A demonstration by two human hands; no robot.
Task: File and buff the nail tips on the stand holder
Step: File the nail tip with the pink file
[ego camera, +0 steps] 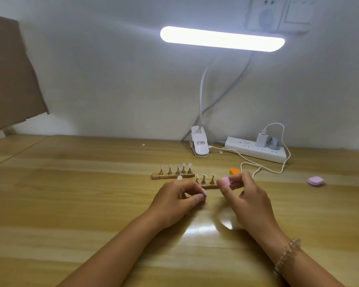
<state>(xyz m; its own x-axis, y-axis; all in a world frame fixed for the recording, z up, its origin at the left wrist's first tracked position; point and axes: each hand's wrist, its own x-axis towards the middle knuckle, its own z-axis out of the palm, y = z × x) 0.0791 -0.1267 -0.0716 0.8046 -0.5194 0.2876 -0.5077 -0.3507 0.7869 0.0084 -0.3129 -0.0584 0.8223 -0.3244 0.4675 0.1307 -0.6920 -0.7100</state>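
Two wooden stand holders lie on the table. The far stand holder [172,175] carries several metal pegs with clear nail tips. The near stand holder [207,185] shows three pegs with tips, its right end hidden by my right hand. My left hand [174,200] pinches a small pale nail tip [204,193] between thumb and fingers. My right hand [245,195] grips a pink buffer block [225,181], held just right of the nail tip. A loose nail tip [179,178] lies in front of the far holder.
An orange buffer block [234,171] lies behind my right hand. A pink block [315,181] sits at the right. A clip lamp [199,145], a power strip [257,149] and white cables [257,166] are at the back. Cardboard [10,71] leans at the left.
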